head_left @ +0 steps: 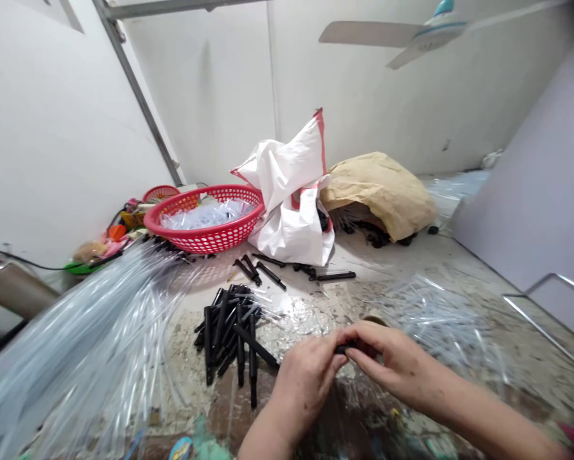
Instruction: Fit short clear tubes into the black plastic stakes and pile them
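My left hand (306,374) and my right hand (394,358) meet low in the middle of the head view, over the near part of the table. A short black stretch of a black tube (345,349) shows between their fingertips. Both hands are closed on it, and my fingers hide the rest. Just left of my left hand lies a pile of similar black tubes (229,329), some with a narrower end. To the right of my right hand, thin clear plastic tubes (440,319) are scattered. A brownish round rim (375,321) peeks out behind my right hand.
Long clear tubing (90,332) spreads over the left side. A red basket (205,241) holds clear pieces. Behind stand a white sack (291,223) and brown paper (382,191) over tubes. Loose black tubes (270,276) lie mid-table. A bent metal rod (548,322) is at right.
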Motion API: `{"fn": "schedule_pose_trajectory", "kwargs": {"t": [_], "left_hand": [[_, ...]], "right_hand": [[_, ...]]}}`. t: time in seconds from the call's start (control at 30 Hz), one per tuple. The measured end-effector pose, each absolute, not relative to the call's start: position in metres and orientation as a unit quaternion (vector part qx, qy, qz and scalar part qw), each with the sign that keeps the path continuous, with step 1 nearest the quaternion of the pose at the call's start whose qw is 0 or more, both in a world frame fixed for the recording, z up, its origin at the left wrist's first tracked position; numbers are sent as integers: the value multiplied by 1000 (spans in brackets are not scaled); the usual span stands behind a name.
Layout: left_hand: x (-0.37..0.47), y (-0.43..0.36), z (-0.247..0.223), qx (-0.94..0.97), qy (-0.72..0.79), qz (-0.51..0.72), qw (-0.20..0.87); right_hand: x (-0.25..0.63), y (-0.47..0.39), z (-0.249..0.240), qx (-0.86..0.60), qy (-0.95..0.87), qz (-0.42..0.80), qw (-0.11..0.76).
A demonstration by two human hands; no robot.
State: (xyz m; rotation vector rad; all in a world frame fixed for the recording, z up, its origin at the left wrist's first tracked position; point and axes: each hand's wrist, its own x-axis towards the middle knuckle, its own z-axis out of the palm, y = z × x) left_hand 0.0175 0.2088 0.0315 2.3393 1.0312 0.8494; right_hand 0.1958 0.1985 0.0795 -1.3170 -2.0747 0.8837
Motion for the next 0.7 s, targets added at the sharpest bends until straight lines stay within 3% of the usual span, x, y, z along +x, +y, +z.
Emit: {"fn": "schedule_pose_trajectory", "kwargs": {"t": [0.17,0.33,0.47,0.7], "left_hand": [[38,195,16,747,410,297,432],[41,196,1,494,469,370,632],[47,195,-5,454,453,388,662],[46,192,-5,431,455,407,664]], "right_hand": [[240,187,74,-563,-674,387,282],[299,218,47,-698,-641,214,236],[317,253,20,-692,-693,119,161],[300,285,7,-692,-710,68,110]]}}
